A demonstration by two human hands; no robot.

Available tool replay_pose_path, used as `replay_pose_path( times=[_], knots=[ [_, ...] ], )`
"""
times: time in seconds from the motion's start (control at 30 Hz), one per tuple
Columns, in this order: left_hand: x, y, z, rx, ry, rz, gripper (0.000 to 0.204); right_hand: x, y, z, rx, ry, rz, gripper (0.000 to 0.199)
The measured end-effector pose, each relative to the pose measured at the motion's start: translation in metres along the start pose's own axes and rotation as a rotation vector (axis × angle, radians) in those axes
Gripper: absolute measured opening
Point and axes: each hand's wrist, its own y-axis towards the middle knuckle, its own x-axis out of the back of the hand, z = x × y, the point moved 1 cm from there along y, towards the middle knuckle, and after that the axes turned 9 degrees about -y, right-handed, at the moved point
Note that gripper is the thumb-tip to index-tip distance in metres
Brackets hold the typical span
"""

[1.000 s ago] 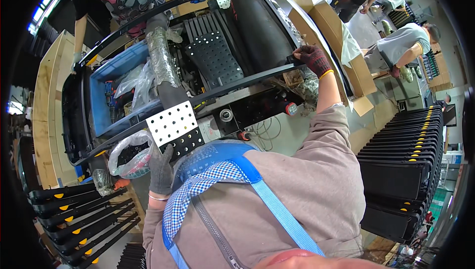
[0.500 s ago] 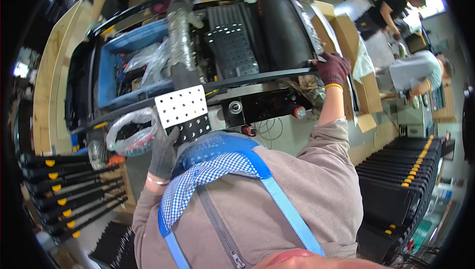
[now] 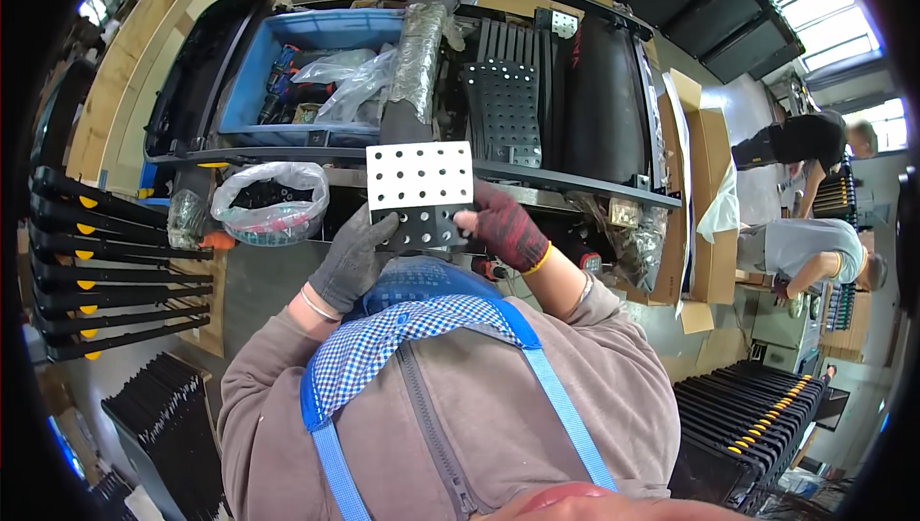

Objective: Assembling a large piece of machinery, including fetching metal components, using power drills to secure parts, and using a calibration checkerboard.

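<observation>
In front of my apron, a white perforated plate [image 3: 419,176] overlaps a black perforated plate [image 3: 422,226]; whether they are joined I cannot tell. My left hand [image 3: 347,260], in a grey glove, grips the black plate's left edge with the thumb on its face. At the opposite edge my right hand [image 3: 513,229], in a dark red glove with bare fingertips, closes on the same plate. Just beyond lies a long black metal frame [image 3: 575,179]. Inside that frame, more black perforated plates [image 3: 505,109] lie on ribbed black pieces, with a smaller white perforated plate [image 3: 563,24] at the far end.
A blue crate [image 3: 235,118] with tools and plastic bags stands at left, beside a bag-lined tub [image 3: 273,224] of small parts. A tape-wrapped post [image 3: 419,51] crosses the frame. Cardboard boxes [image 3: 709,224] stand right. Black racks [image 3: 125,267] flank me. Two people work far right.
My right hand has left the frame's right end and come to the black perforated plate. My left hand keeps hold of it. The view has shifted, so the bench appears farther right.
</observation>
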Motion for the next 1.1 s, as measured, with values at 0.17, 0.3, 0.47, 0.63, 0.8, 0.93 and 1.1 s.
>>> replay_pose_path(
  times=[0.17, 0.3, 0.47, 0.63, 0.8, 0.93, 1.1],
  knots=[
    [0.036, -0.001, 0.025, 0.004, -0.175, -0.095, 0.039, 0.054, 0.031, 0.02, 0.15, -0.077, -0.199, 0.046],
    [0.051, -0.026, 0.02, -0.048, -0.281, -0.123, 0.041, 0.129, 0.043, 0.031, 0.024, -0.093, -0.298, 0.045],
    [0.083, -0.065, 0.023, -0.09, -0.301, -0.198, 0.038, 0.207, 0.031, 0.001, -0.324, -0.879, -0.666, 0.049],
    [0.126, -0.142, 0.039, -0.2, -0.302, -0.262, 0.038, 0.145, 0.033, 0.006, -0.181, -1.615, -0.878, 0.049],
    [0.2, -0.262, 0.098, -0.263, -0.254, -0.5, 0.039, -0.033, 0.049, 0.015, 0.297, -1.387, -0.649, 0.042],
    [0.213, -0.366, 0.126, -0.28, -0.367, -0.758, 0.041, -0.201, 0.034, 0.01, 0.529, -1.252, -0.143, 0.038],
    [0.241, -0.487, 0.18, -0.471, -0.536, -0.892, 0.04, -0.351, 0.007, -0.097, 0.468, -1.243, 0.365, 0.035]
  ],
)
